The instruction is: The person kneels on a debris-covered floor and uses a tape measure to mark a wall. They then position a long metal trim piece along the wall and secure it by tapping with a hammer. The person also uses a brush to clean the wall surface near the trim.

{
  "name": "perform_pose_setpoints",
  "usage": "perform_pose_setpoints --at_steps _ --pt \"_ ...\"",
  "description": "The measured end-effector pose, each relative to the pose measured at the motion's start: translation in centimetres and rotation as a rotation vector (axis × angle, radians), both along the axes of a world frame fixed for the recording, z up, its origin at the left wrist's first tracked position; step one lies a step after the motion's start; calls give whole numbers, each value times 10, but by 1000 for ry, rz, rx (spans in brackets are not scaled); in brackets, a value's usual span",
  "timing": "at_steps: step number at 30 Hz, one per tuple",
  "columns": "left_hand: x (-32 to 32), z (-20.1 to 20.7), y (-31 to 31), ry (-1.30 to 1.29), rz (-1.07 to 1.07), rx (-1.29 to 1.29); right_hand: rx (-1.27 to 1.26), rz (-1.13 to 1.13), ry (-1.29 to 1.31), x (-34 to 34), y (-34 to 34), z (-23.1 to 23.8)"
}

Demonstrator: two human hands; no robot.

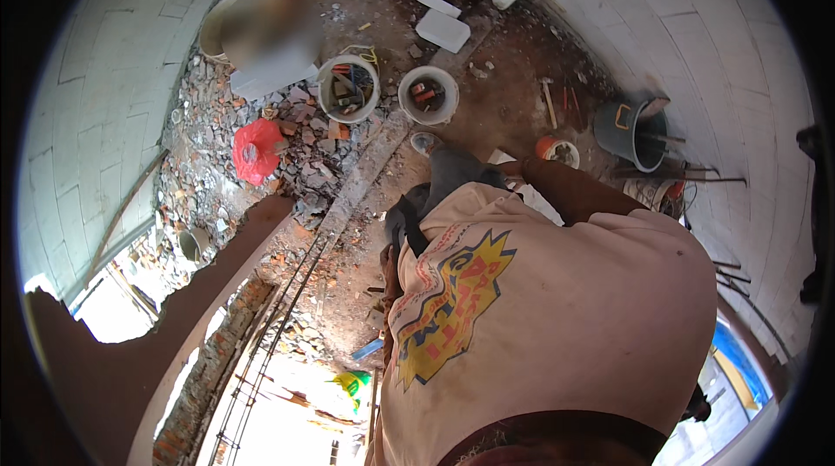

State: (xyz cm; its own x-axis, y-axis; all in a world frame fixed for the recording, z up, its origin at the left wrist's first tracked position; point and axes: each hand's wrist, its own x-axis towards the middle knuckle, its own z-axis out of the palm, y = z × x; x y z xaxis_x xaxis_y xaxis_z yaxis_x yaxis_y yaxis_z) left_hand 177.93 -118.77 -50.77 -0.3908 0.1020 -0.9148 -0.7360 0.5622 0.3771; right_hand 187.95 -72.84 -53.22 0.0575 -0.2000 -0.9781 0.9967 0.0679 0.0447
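Note:
My right arm reaches across above my shirt, and my right hand [511, 169] is low in front of my knee. It lies beside a small white piece [502, 156], but its fingers are too small and dark to show whether they grip it. Below that forearm, part of a pale slab [539, 203] shows. Only a strip of my left arm [390, 279] appears along the shirt's left side; the left hand is hidden. My shod foot [424, 143] rests on the dirt floor.
Two white buckets [349, 89] [429, 95] with tools and rubble stand ahead. Nearby are a red plastic bag [257, 150] on broken brick, a hammer [549, 103], a small red-and-white bucket [557, 151], and a dark tub [628, 134] by the right block wall. Steel bars [261, 349] run lower left.

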Motion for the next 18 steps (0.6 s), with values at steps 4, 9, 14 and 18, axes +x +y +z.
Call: perform_pose_setpoints --at_steps 4,9,14,18 --pt "-30 8 -3 -96 -62 -48 -50 -185 -98 91 -31 -14" --pt "-77 14 3 -117 -88 -109 -70 -323 -36 117 -71 -24" --pt "-128 23 32 1 -189 -118 -31 -374 111 96 -94 -33" --pt "-152 21 61 141 -228 74 56 -402 175 96 -112 -33"
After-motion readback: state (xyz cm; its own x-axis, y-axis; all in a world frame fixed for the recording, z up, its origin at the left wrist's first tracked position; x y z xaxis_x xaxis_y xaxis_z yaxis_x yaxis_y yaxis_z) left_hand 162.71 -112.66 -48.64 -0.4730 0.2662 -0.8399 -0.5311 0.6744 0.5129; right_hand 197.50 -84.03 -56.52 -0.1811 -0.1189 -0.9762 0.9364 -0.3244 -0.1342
